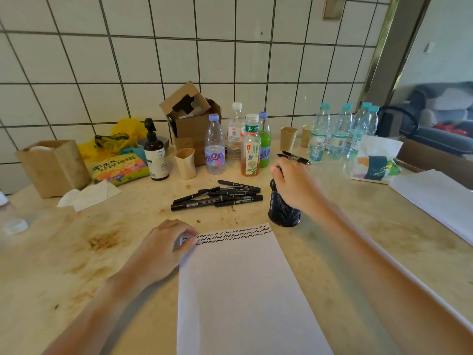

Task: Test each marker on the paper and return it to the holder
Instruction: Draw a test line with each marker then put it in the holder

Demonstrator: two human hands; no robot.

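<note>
Fingers (pixel 188 240) of my left hand (pixel 163 248) are curled down onto the far left corner of the white sheet of paper (pixel 238 290), pressing it to the stained beige countertop (pixel 102 252); I cannot tell whether they pinch the edge or only press it. My right hand (pixel 294 187) sits on top of the black mesh cylindrical holder (pixel 284 211), its fingers bent over the rim. Something dark shows under the fingertips, but I cannot tell whether it is a marker or the holder's own rim.

The paper lies with its long axis running near to far, tilted slightly, and two rows of black squiggles (pixel 233 235) run left to right along its far edge. The holder stands upright just beyond the paper's far right corner, close to it.

Farther back and to the left of the holder, a pile of black markers (pixel 217 197) lies flat on the countertop, long axes mostly left to right, a few slanting toward the far right. Behind them stands a cluster of plastic drink bottles (pixel 240 144), and two black pens (pixel 294 157) lie just beyond my right hand.
</note>
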